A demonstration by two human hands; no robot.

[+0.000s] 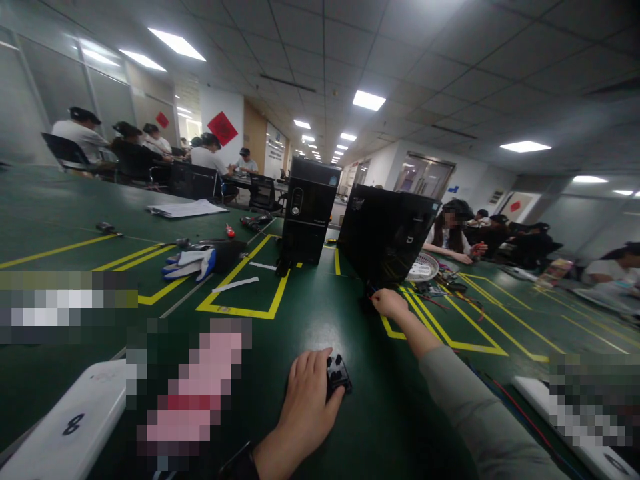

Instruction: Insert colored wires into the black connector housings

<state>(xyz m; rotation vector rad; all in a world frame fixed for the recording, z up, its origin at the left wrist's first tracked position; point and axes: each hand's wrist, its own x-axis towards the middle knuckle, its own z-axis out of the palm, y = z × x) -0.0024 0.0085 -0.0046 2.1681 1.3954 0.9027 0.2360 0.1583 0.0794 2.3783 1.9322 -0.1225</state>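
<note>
My left hand [311, 393] rests on the green table, fingers curled round the left side of a small black block [339, 375] with raised bumps on top, thumb along its lower edge. Further off, my right hand [390, 303] is closed in a pinch at the lower front corner of a black computer case [383, 233]. A small dark thing shows at its fingertips, too unclear to name. Left of that case a second black computer tower [309, 213] stands upright.
Blue-and-white gloves [190, 263], paper strips [236, 285] and papers [187, 209] lie to the left. A white basket [423, 267] and loose wires [450, 290] are right of the case. White trays [75, 420] flank me. A person [453, 233] sits across the table.
</note>
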